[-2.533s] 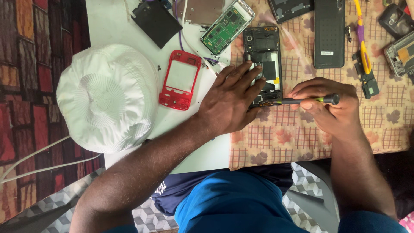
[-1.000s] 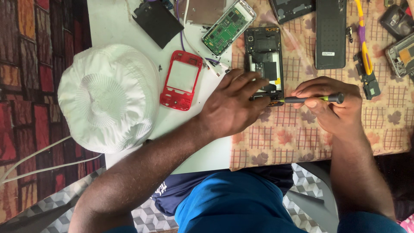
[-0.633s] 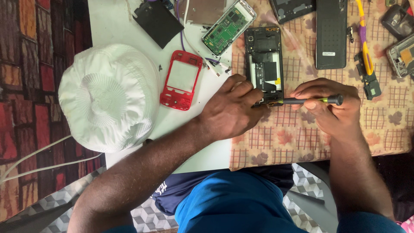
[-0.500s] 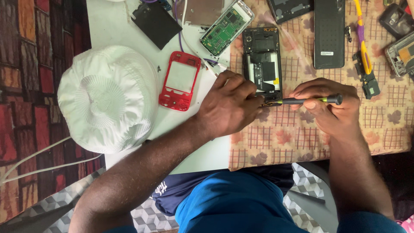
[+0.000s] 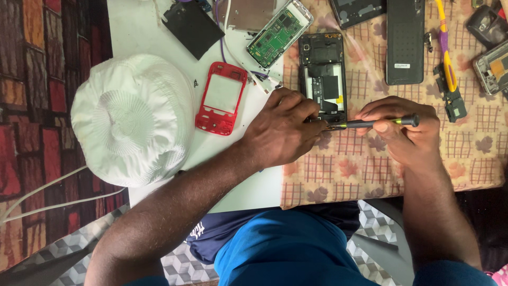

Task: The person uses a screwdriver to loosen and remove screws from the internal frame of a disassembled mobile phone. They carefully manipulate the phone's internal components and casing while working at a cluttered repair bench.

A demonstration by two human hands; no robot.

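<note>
An opened black phone [image 5: 324, 74] with its back off lies on the patterned cloth [image 5: 370, 169]. My left hand [image 5: 283, 130] presses on the phone's near end, fingers curled over its lower edge. My right hand [image 5: 405, 135] grips a dark screwdriver [image 5: 378, 123] with a green band. The shaft lies level, and its tip points left onto the phone's bottom edge beside my left fingertips.
A white hat [image 5: 132, 119] sits at the left on the white table [image 5: 248, 185]. A red phone frame [image 5: 221, 98], a green circuit board [image 5: 279, 27], a black cover [image 5: 193, 24], a black phone back [image 5: 405, 39], yellow tweezers [image 5: 447, 58] and further phone parts [image 5: 492, 63] lie behind.
The two hands and the screwdriver have stayed on the phone's near end, with only small shifts. The phone has barely moved.
</note>
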